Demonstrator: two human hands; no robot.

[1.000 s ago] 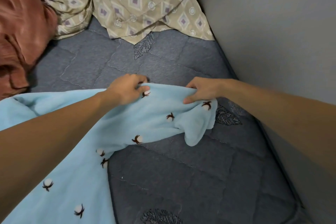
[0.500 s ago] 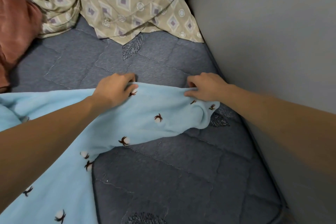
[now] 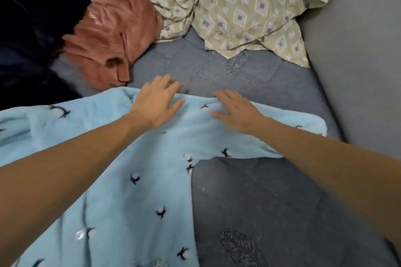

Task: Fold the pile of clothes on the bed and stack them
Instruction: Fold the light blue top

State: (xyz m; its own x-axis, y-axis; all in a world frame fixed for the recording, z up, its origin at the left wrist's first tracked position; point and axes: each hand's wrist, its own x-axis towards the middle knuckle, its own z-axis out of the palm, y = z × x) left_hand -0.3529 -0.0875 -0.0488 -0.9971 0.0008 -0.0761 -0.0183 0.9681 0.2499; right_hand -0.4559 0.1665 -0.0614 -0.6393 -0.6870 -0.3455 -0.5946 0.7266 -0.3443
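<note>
A light blue fleece garment [image 3: 134,171] with small cotton-flower prints lies spread on the grey-blue quilted mattress [image 3: 271,201]. Its sleeve stretches out to the right toward the wall. My left hand [image 3: 156,102] rests flat on the garment's far edge, fingers straight and reaching onto the mattress. My right hand [image 3: 236,110] lies flat on the sleeve just to the right, fingers spread. Neither hand grips the cloth.
A rust-pink garment [image 3: 112,30] lies crumpled at the far left beside a dark navy cloth [image 3: 28,28]. A beige patterned cloth [image 3: 243,6] is bunched at the head of the bed. A grey wall [image 3: 364,60] runs along the right side.
Both hands have let go of the blue garment's edge and now lie flat on it. The sleeve has been laid out flat to the right. The view has swung left.
</note>
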